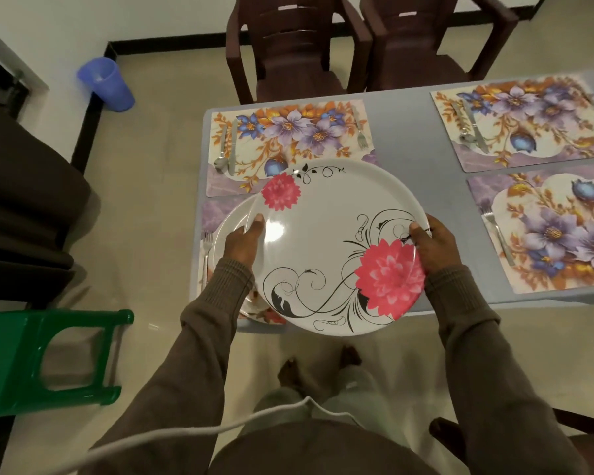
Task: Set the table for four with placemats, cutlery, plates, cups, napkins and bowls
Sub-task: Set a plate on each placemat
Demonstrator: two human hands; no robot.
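Note:
A large white plate [326, 234] with pink flowers and black swirls is held above the near left corner of the table. My left hand [244, 240] grips its left rim, thumb on top. My right hand [434, 243] grips its right rim. Beneath it a second white plate [230, 224] lies on the near left placemat [213, 210], next to a fork [207, 245]. The far left placemat [288, 138] carries a spoon, knife and fork. The far right placemat [525, 121] and near right placemat [546, 228] also hold cutlery.
The table [408, 132] has a grey-blue cloth. Two dark brown chairs [299, 49] stand at its far side. A green plastic stool [38, 358] lies on the floor at left, a blue bin [107, 84] farther back. My feet [319, 366] stand near the table's edge.

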